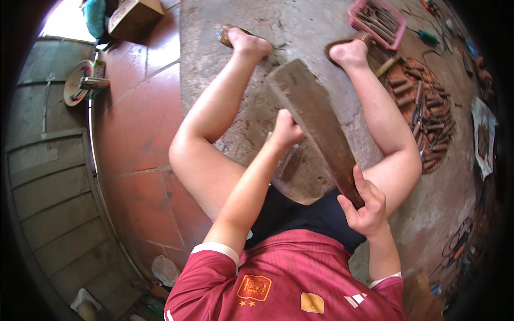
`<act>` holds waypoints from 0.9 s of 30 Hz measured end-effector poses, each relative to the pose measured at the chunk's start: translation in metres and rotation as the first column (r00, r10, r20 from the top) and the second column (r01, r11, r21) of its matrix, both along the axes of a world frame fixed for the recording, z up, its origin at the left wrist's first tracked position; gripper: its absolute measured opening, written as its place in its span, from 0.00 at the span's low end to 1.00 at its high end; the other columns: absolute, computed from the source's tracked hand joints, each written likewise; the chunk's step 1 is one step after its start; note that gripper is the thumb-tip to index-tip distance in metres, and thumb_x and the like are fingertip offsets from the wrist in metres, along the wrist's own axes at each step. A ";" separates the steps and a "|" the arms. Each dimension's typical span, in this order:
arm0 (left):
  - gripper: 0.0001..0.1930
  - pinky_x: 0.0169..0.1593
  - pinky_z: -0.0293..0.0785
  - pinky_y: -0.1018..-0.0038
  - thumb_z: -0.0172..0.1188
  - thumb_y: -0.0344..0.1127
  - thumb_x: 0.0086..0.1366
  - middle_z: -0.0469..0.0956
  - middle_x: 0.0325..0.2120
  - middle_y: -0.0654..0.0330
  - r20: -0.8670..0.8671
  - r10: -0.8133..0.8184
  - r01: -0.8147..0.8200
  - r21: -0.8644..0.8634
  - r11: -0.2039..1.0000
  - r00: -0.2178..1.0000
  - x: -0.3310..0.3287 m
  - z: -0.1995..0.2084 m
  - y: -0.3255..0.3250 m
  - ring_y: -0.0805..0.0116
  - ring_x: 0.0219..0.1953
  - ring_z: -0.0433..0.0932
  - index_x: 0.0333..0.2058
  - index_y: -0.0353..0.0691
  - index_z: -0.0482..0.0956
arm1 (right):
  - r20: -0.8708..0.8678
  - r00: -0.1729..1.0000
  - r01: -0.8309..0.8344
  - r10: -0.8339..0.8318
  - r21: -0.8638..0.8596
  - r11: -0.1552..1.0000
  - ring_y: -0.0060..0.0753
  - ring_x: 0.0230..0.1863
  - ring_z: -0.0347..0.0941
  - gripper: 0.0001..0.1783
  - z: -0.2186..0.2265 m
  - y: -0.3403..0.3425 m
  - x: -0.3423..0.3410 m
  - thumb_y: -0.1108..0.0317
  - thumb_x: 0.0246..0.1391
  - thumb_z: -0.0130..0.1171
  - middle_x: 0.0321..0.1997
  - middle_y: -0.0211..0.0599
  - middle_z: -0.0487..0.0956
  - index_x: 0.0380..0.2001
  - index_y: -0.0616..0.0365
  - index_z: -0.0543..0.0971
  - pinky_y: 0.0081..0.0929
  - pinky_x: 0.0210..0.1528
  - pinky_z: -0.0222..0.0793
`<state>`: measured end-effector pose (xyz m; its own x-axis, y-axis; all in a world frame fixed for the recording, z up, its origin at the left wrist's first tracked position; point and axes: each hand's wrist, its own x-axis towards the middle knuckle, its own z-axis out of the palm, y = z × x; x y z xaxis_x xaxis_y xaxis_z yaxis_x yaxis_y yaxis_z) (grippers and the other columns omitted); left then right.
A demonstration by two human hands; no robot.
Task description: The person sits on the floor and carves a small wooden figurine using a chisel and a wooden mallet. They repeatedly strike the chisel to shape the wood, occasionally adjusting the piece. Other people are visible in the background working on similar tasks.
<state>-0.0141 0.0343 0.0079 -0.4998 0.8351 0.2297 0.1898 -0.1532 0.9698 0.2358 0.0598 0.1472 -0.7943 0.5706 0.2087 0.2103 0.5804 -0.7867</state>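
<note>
A long, flat brown slab (316, 109), shaped like a broad blade, slants between my bare legs. It is wide at the far end and tapers toward me. My right hand (368, 207) grips its narrow near end, with the thumb and a finger showing around it. Close to the slab's left edge, my left hand (288, 128) is closed in a fist; whatever it may hold is hidden. Below that fist a greyish block-like thing (289, 163) sits on the floor, blurred and partly covered.
At the right lies a round heap of rusty, rod-like pieces (428, 115). Beyond it a pink basket (400, 40) holds similar long pieces. A torn sheet (483, 136) and scattered tools line the right side. Red tiles (142, 144) and a slatted panel (59, 203) are at the left.
</note>
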 end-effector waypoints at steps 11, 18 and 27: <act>0.09 0.35 0.74 0.72 0.62 0.28 0.52 0.77 0.23 0.49 -0.097 -0.053 0.032 -0.211 0.977 0.994 -0.001 -0.018 -0.012 0.65 0.28 0.80 0.33 0.34 0.80 | -0.001 1.000 0.015 -0.015 0.036 0.999 0.52 0.26 0.75 0.39 -0.012 -0.003 -0.003 0.70 0.48 0.65 0.27 0.53 0.77 0.64 0.60 0.66 0.38 0.30 0.72; 0.10 0.40 0.75 0.69 0.63 0.27 0.51 0.81 0.30 0.50 -0.101 -0.079 0.067 -0.120 0.990 0.992 0.006 0.000 -0.013 0.60 0.33 0.81 0.34 0.32 0.80 | 0.127 0.992 -0.004 0.006 -0.013 1.000 0.53 0.27 0.76 0.39 -0.006 0.001 0.007 0.69 0.47 0.66 0.30 0.53 0.78 0.64 0.57 0.66 0.39 0.30 0.72; 0.10 0.34 0.69 0.66 0.66 0.37 0.61 0.74 0.24 0.60 -0.233 0.019 -0.045 -0.107 0.993 0.972 0.009 -0.009 -0.015 0.68 0.28 0.70 0.29 0.37 0.78 | 0.159 0.987 -0.039 0.025 0.082 0.996 0.50 0.19 0.71 0.40 -0.008 -0.003 0.008 0.64 0.45 0.68 0.20 0.46 0.72 0.65 0.47 0.68 0.41 0.23 0.69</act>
